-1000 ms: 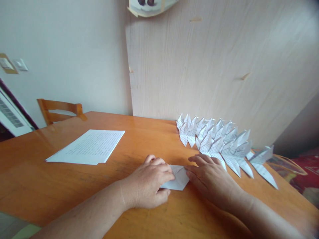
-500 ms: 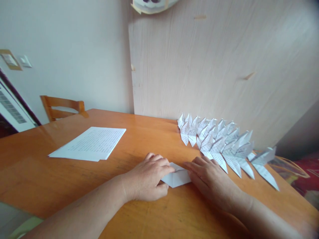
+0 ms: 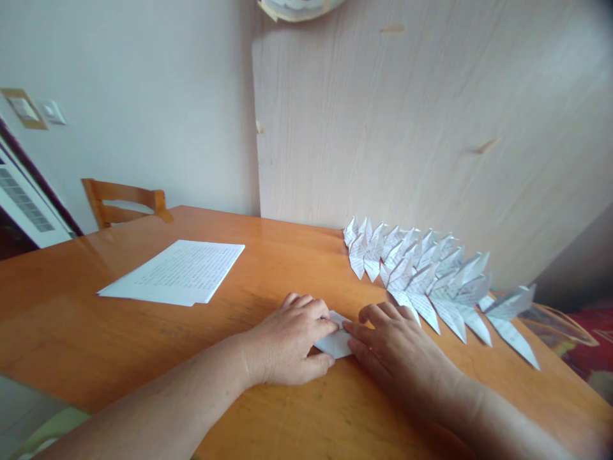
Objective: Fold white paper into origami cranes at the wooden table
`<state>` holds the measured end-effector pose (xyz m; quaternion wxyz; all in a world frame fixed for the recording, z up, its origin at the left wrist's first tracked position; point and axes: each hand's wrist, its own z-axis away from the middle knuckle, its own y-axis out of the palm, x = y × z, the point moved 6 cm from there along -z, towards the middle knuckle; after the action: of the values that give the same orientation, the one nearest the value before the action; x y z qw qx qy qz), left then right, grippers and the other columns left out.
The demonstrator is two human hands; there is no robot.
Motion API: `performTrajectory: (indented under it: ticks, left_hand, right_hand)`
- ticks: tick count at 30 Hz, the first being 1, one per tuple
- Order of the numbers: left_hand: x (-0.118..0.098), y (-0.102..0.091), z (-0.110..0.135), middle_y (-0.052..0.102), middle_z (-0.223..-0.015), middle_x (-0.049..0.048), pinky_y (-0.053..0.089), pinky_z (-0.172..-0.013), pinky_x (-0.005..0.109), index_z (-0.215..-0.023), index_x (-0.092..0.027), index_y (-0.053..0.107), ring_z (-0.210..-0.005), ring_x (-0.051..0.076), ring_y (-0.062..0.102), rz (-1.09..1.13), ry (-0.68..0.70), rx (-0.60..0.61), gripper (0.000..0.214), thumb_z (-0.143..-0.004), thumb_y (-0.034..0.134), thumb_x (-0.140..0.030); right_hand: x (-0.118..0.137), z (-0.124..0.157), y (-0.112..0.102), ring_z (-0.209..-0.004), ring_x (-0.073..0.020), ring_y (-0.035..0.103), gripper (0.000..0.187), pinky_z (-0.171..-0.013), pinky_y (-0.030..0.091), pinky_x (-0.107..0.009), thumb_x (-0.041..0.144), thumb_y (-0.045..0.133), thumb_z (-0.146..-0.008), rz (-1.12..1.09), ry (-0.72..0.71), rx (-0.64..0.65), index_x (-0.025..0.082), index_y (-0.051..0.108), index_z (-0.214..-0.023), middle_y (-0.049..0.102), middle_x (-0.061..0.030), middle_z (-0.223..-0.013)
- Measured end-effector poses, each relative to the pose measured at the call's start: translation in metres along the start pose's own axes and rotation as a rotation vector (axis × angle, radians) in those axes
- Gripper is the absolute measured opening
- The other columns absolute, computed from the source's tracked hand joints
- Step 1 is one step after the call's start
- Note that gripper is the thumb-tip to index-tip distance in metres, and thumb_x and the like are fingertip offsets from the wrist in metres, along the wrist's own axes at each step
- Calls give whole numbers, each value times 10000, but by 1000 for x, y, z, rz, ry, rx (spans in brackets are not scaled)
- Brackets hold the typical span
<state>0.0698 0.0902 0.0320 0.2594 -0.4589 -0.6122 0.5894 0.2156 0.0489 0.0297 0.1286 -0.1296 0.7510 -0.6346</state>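
A small folded piece of white paper (image 3: pixel 334 344) lies flat on the wooden table between my hands. My left hand (image 3: pixel 295 338) holds its left side, with the index finger on top and the thumb at the near edge. From the right, my right hand (image 3: pixel 390 342) presses on the paper with index finger and thumb, the other fingers curled. Both hands cover the paper's side parts. To the right of them stand several folded paper pieces (image 3: pixel 453 287) with pointed tips, made from sheets with writing and set in rows.
At the left of the table (image 3: pixel 272 255) lies a stack of written sheets (image 3: pixel 179 271). A wooden chair (image 3: pixel 127 195) stands beyond the far left edge. A pale wood panel (image 3: pixel 373 128) rises behind the table. Red material (image 3: pixel 587 348) shows past the right edge.
My right hand has slid left over the paper, its fingertips now close to the left hand's, and less of the paper shows. The view has shifted slightly.
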Motion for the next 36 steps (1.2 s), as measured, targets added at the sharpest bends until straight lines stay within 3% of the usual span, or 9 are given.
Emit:
performTrajectory:
  ticks: [7, 12, 16, 20, 25, 36]
  left_hand:
    - [1, -2, 0, 619, -995, 34, 364, -936, 403, -1219, -241, 592, -983, 243, 564, 19, -6, -16, 424, -811, 688, -302]
    - [5, 0, 1, 615, -964, 24, 355, -913, 399, -1030, -231, 640, -934, 226, 579, -5, 6, -13, 236, -812, 689, -306]
    - [5, -1, 1, 621, -953, 23, 354, -902, 393, -995, -227, 642, -917, 220, 584, -2, 10, -17, 195, -824, 684, -309]
    - [5, -2, 1, 623, -924, 20, 350, -889, 390, -967, -227, 636, -901, 218, 589, 5, 10, -15, 155, -840, 676, -305]
    - [6, -4, 1, 631, -933, 15, 340, -888, 387, -970, -227, 618, -920, 219, 594, 18, 17, -10, 151, -864, 676, -317]
    - [6, -6, 2, 625, -924, 8, 338, -858, 357, -877, -219, 603, -915, 203, 585, 61, 5, -1, 81, -905, 635, -287]
  right_hand:
    - [-1, 3, 4, -943, -266, 557, 212, -846, 426, -438, 284, 492, -982, -53, -11, 5, 246, 682, -1070, 604, -80, -961]
    - [-3, 5, 2, -915, -259, 541, 219, -820, 429, -424, 260, 529, -961, -141, -7, -31, 253, 662, -1134, 599, -66, -940]
    - [-1, 8, -5, -965, -256, 535, 329, -842, 426, -424, 213, 597, -916, -258, -46, -113, 271, 614, -1240, 621, -61, -1041]
    - [5, 8, -4, -926, -224, 549, 210, -800, 439, -374, 179, 642, -883, -404, -80, -69, 259, 669, -1075, 631, -45, -1005]
    - [7, 6, -1, -877, -212, 550, 55, -752, 437, -350, 216, 663, -895, -420, -66, -42, 240, 702, -925, 628, -40, -918]
    - [4, 5, 6, -859, -183, 581, 181, -720, 433, -303, 166, 568, -963, -480, -55, -19, 241, 701, -866, 625, -18, -876]
